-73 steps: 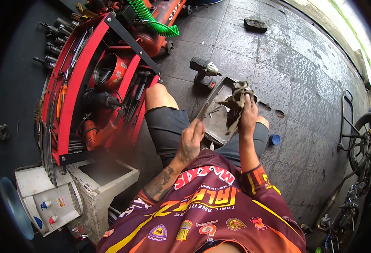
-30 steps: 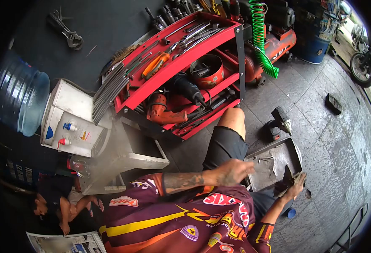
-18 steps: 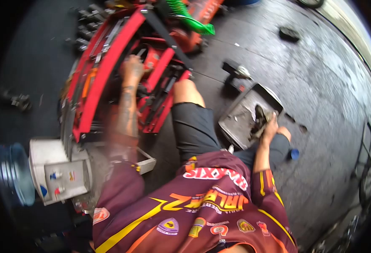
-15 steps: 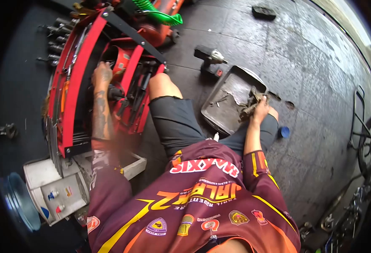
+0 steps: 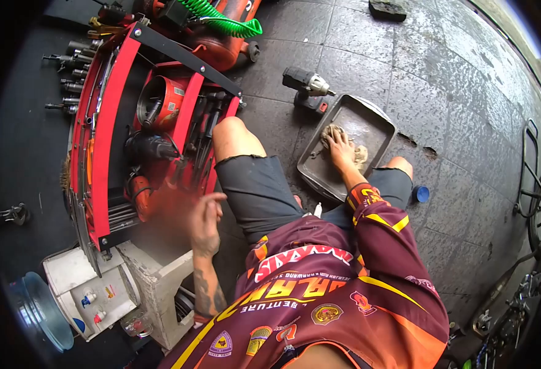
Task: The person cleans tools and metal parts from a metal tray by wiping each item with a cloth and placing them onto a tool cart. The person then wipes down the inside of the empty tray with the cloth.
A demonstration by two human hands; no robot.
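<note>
My right hand (image 5: 342, 149) presses a dirty, crumpled rag (image 5: 333, 134) against the inside of a shallow grey metal tray (image 5: 378, 117). The rag bunches out on both sides of the fingers. Raised near my left knee, my left hand (image 5: 206, 224) is beside the red tool cart (image 5: 115, 123). Its fingers are partly bent and apart, with nothing visible in them. A cordless impact wrench (image 5: 307, 86) lies on the floor against the tray's far left corner.
Inside the cart are an orange can (image 5: 171, 106), a dark power tool (image 5: 150, 147) and several hand tools. A red compressor (image 5: 221, 49) with a green coiled hose (image 5: 227, 26) stands behind. A blue cap (image 5: 421, 194) lies by my right knee. A white stool (image 5: 159, 277) stands at left.
My left hand has come out of the cart towards my knee. My right hand has moved left into the tray with the rag, from near the tray's right edge.
</note>
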